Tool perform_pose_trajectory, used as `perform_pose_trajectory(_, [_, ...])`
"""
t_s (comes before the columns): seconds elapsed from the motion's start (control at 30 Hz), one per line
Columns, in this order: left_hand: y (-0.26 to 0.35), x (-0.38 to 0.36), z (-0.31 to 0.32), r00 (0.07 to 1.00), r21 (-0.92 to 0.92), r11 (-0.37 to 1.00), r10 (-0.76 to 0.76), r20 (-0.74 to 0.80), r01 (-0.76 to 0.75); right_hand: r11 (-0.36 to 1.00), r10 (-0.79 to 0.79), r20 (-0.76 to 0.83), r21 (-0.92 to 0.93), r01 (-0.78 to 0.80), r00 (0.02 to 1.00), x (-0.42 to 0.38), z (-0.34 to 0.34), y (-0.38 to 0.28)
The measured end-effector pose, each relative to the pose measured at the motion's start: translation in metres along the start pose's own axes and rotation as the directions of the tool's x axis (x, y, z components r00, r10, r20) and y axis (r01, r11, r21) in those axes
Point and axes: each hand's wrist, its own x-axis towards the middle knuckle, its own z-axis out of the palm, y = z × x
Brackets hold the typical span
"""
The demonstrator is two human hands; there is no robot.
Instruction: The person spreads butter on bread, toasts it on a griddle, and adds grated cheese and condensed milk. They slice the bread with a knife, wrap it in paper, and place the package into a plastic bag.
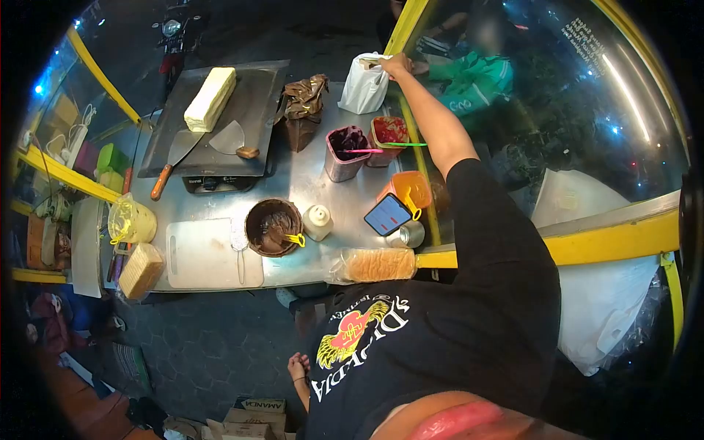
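My right hand is at the far edge of the steel counter, its fingers closed on the top of a white plastic bag. The bag stands upright, and something brownish shows at its opening. Beside it is a crumpled brown plastic bag. Below my right forearm are a tub of dark purple filling and a tub of red jam. My left hand hangs low beside my body, away from the counter, its fingers loosely curled and holding nothing that I can see.
A griddle bears a pale block and two scrapers. Nearer are a bowl of chocolate spread, a squeeze bottle, a phone, a bread loaf and a cutting board. Outside the glass, a person wears a green jacket.
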Motion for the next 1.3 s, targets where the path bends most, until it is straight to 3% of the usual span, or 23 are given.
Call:
perform_pose_trajectory(0.03, [-0.017,0.007,-0.008,0.996,-0.062,0.998,0.010,0.085,-0.005,0.995,-0.073,-0.124,-0.077,0.064,0.990,0.002,0.005,0.003])
perform_pose_trajectory(0.07, [-0.039,0.020,-0.007,0.987,0.083,0.988,-0.117,-0.112,0.127,0.996,-0.050,-0.075,-0.075,0.045,0.996,-0.007,-0.003,-0.002])
perform_pose_trajectory(0.17, [-0.052,0.021,-0.004,0.999,0.114,0.993,0.036,-0.035,-0.032,0.975,-0.158,-0.059,-0.165,0.147,0.986,-0.031,-0.021,-0.017])
perform_pose_trajectory(0.3, [-0.057,0.028,-0.010,0.998,0.139,0.988,-0.057,-0.030,0.061,0.964,-0.211,0.062,-0.154,0.218,0.976,-0.042,-0.026,-0.025])
perform_pose_trajectory(0.37, [-0.053,0.031,-0.007,0.998,0.145,0.987,-0.062,-0.020,0.064,0.940,-0.334,-0.100,-0.111,0.323,0.937,-0.042,-0.022,-0.032])
perform_pose_trajectory(0.43, [-0.043,0.035,-0.003,0.999,0.148,0.988,-0.054,-0.003,0.054,0.949,-0.312,-0.197,-0.010,0.316,0.930,-0.043,-0.019,-0.043])
perform_pose_trajectory(0.7, [0.012,0.059,-0.021,0.998,0.238,0.971,-0.007,0.060,-0.007,0.901,-0.255,-0.319,0.264,0.344,0.913,-0.098,-0.049,-0.089])
perform_pose_trajectory(0.77, [0.027,0.063,-0.037,0.998,0.263,0.964,0.018,0.067,-0.035,0.872,-0.265,-0.287,0.336,0.356,0.921,-0.116,-0.063,-0.088])
perform_pose_trajectory(0.83, [0.040,0.066,-0.058,0.997,0.281,0.958,0.043,0.066,-0.060,0.857,-0.301,-0.354,0.308,0.414,0.886,-0.135,-0.075,-0.084])
perform_pose_trajectory(0.9, [0.054,0.066,-0.081,0.995,0.306,0.948,0.070,0.073,-0.090,0.609,-0.407,-0.192,0.672,0.422,0.893,-0.156,-0.085,-0.073])
perform_pose_trajectory(0.93, [0.060,0.068,-0.094,0.993,0.317,0.943,0.086,0.077,-0.106,0.390,-0.416,-0.171,0.853,0.346,0.893,-0.181,-0.094,-0.072])
perform_pose_trajectory(1.03, [0.074,0.069,-0.126,0.987,0.338,0.929,0.125,0.098,-0.151,0.277,-0.494,-0.215,0.880,0.387,0.843,-0.283,-0.140,-0.054])
perform_pose_trajectory(1.17, [0.063,0.078,-0.183,0.973,0.360,0.910,0.154,0.173,-0.208,0.329,-0.421,-0.322,0.817,0.474,0.848,-0.408,-0.157,0.000])
perform_pose_trajectory(1.23, [0.050,0.078,-0.208,0.969,0.375,0.902,0.146,0.198,-0.212,0.640,-0.398,-0.351,0.556,0.531,0.848,-0.459,-0.149,0.042])
perform_pose_trajectory(1.3, [0.039,0.073,-0.223,0.973,0.388,0.902,0.121,0.196,-0.190,0.784,-0.302,-0.402,0.412,0.465,0.865,-0.480,-0.105,0.105])
